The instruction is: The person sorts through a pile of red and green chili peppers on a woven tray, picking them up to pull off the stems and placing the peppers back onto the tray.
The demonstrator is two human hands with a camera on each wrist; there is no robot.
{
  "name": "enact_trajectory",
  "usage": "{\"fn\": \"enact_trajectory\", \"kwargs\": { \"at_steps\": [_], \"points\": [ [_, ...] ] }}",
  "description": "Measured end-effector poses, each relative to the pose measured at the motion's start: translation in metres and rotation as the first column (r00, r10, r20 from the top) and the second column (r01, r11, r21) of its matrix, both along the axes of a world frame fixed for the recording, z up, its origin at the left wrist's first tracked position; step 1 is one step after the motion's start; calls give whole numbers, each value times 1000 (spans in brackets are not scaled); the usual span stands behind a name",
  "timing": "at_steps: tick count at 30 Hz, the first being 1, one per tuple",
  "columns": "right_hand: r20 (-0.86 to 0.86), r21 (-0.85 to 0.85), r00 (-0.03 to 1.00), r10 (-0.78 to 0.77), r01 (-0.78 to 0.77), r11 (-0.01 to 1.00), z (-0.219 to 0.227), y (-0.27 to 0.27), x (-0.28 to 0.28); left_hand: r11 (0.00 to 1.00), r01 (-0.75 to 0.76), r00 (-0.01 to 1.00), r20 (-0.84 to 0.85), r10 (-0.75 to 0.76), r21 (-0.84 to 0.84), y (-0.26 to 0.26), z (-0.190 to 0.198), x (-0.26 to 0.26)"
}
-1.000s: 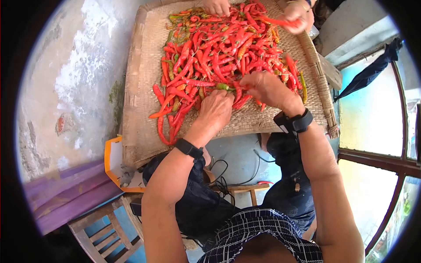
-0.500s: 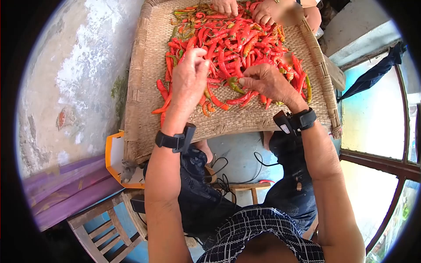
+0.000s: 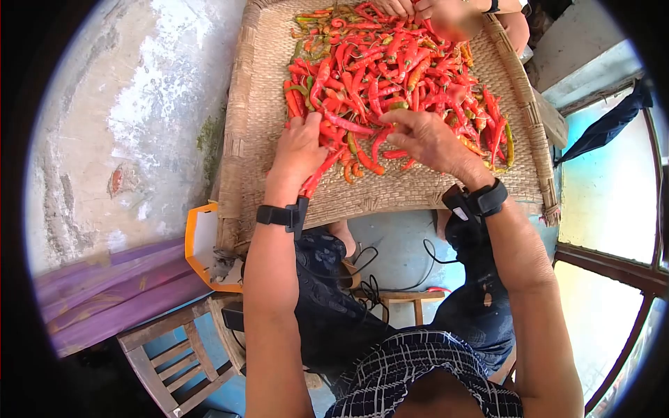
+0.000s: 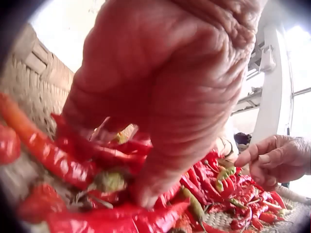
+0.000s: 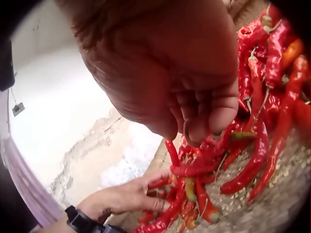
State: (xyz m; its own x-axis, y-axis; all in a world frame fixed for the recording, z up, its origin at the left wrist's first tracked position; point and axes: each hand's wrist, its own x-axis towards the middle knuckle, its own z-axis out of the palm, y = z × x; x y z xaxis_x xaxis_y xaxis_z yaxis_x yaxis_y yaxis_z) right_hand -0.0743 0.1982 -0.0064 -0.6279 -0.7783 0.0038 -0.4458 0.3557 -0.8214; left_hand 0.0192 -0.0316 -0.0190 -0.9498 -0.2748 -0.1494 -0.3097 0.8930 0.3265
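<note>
Many red peppers (image 3: 369, 76), with a few green and orange ones, lie heaped on a woven tray (image 3: 240, 132). My left hand (image 3: 296, 155) is at the heap's near left side, its fingers curled round red peppers; one hangs below the palm. Close up in the left wrist view, the left hand (image 4: 165, 82) reaches down among peppers (image 4: 116, 218). My right hand (image 3: 435, 143) hovers over the near middle, fingers loosely bent, a green pepper (image 3: 398, 106) by its fingertips. Nothing shows in the right hand (image 4: 282, 158) in the left wrist view.
Another person's hands (image 3: 425, 10) work at the tray's far edge. A stained wall (image 3: 139, 118) stands left, with an orange-edged box (image 3: 202, 244) and a wooden chair (image 3: 174, 362) below. Windows (image 3: 606, 188) are on the right; a cable (image 3: 411, 285) lies under the tray.
My left hand rose off the near middle, moved left and came down on peppers there. My right hand no longer pinches the green pepper. The other person's hands have drawn together.
</note>
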Motion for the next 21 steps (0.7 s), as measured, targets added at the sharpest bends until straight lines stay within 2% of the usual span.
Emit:
{"fn": "enact_trajectory", "kwargs": {
  "at_steps": [2,3,4,6,8,10,11,12,14,16,17,18,19,20,21],
  "points": [
    [-16,44,1000,1,0,999,-1,-4,5,997,64,993,-102,-60,39,4,-5,-7],
    [-46,30,999,-10,11,999,-4,-6,6,995,76,970,-235,-58,70,9,-3,-6],
    [-77,16,997,-22,23,1000,-5,-8,6,994,77,970,-237,-58,72,11,-3,-8],
    [-111,16,993,-43,45,999,-1,-10,6,965,209,891,-438,-122,158,15,1,-11],
    [-143,16,988,-64,67,998,-3,-12,6,955,236,860,-496,-119,180,26,9,-12],
    [-167,-162,981,-93,66,985,-12,-15,7,907,355,768,-623,-145,227,36,18,-12],
    [-165,-156,982,-89,63,986,-16,-14,6,866,367,806,-581,-115,339,39,17,-12],
    [-202,-120,972,-117,94,988,-14,-15,4,866,366,806,-581,-112,341,41,15,-15],
    [-237,-83,961,-141,125,989,-8,-14,1,901,398,663,-733,-151,174,43,12,-19],
    [-101,-56,973,-208,204,977,1,-11,-4,905,368,681,-725,-106,214,37,9,-21],
    [-65,-142,974,-217,206,968,-2,-9,-9,906,340,696,-715,-61,254,33,8,-22],
    [-67,-141,974,-217,206,968,2,-6,-10,904,312,710,-704,-17,293,31,9,-22],
    [168,-147,951,-259,284,947,7,-3,-11,924,228,747,-664,36,307,29,10,-21],
    [393,-135,875,-283,359,924,13,-1,-14,924,228,745,-666,38,307,28,11,-21],
    [393,-134,875,-282,358,924,18,1,-15,907,170,804,-586,99,386,28,15,-20]
  ]
}}
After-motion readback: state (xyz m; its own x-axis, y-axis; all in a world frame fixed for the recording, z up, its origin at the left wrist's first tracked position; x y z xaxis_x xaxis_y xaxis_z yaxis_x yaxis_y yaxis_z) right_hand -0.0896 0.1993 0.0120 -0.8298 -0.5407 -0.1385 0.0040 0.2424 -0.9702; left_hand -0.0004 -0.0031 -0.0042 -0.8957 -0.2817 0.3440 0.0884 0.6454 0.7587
